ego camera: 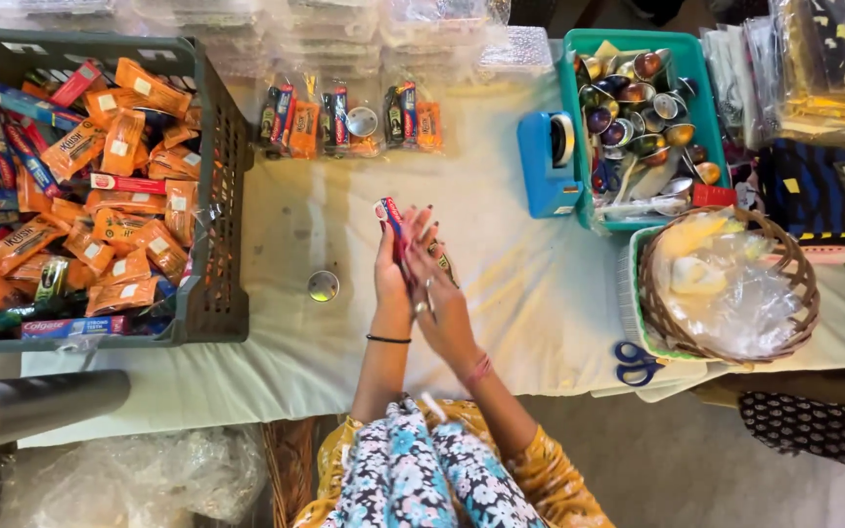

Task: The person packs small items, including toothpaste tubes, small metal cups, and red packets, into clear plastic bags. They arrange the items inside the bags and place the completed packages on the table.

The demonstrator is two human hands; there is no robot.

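Both hands, left hand (392, 269) and right hand (439, 293), grip a slim red-and-blue toothpaste box (392, 223) held upright.

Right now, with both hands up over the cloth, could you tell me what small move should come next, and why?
Probably lower the toothpaste box, held between the left hand and right hand, and reach for the round tin on the cloth. Three finished packs behind hold a box, an orange packet and, in the middle one, a tin; this loose tin lies nearest.
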